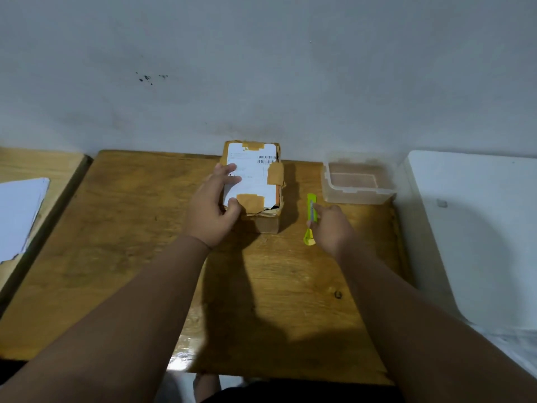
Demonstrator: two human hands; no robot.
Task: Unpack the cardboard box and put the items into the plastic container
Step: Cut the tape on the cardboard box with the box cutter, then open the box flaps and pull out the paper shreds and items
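Observation:
A taped cardboard box (258,181) with a white shipping label stands closed at the back middle of the wooden table (122,242). My left hand (213,209) grips its left side, fingers on the label and thumb at the near corner. To the right of the box, my right hand (331,228) holds a lime-green utility knife (310,219), which points away from me, close above or on the table. A clear plastic container (359,178) without a lid stands at the back right, nothing in it.
A white appliance or bin (476,234) stands right of the table. A second wooden surface at the left carries white paper (17,216). A grey wall (261,68) runs directly behind the box and container.

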